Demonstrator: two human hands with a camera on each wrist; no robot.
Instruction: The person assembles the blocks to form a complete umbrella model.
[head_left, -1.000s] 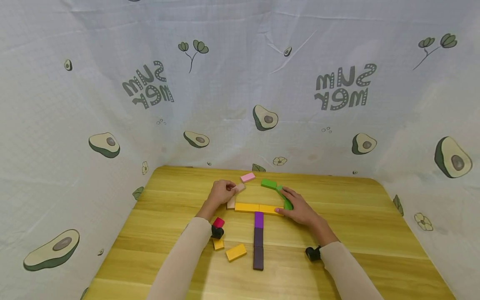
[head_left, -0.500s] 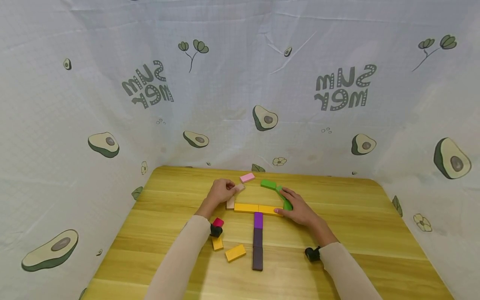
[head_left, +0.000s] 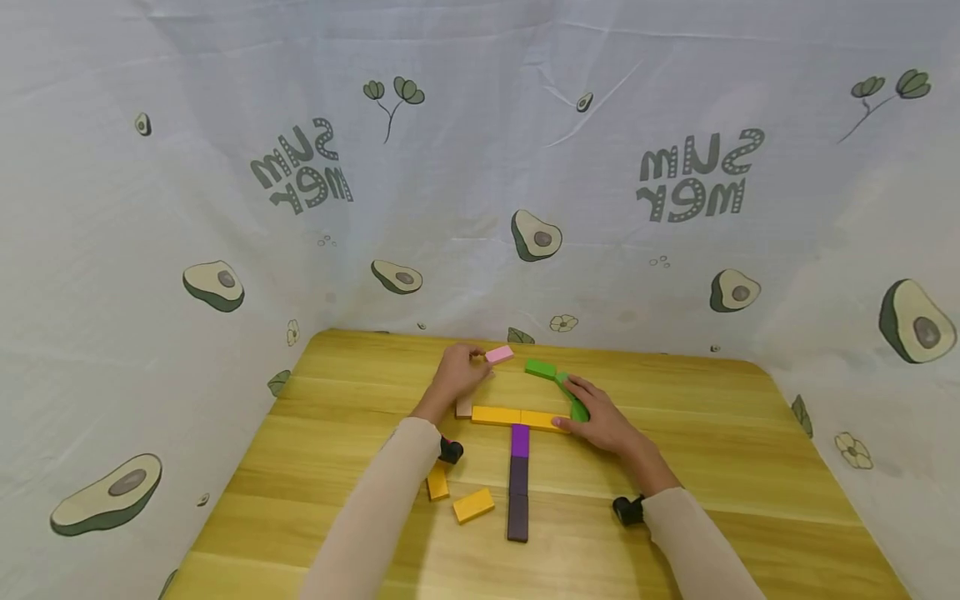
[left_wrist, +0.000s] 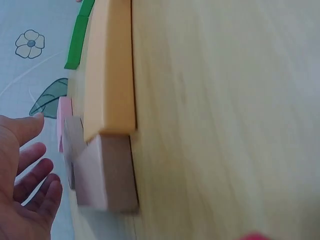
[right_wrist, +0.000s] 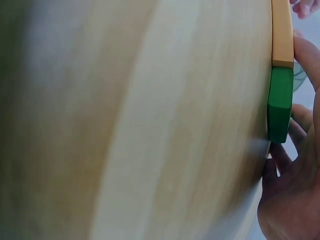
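Pink rectangular block [head_left: 499, 356] lies beside the loosely spread left hand [head_left: 459, 372], while the similarly spread right hand [head_left: 600, 421] seemingly steadies green rectangular blocks [head_left: 580, 412].

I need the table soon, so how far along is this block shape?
Looks done: a purple block and two dark blocks in line, meeting a row of yellow blocks. In hand: the left hand is at the pink block, the right hand beside the green blocks. Probably left: closing the gap between pink and green; two loose yellow blocks lie apart, perhaps spare.
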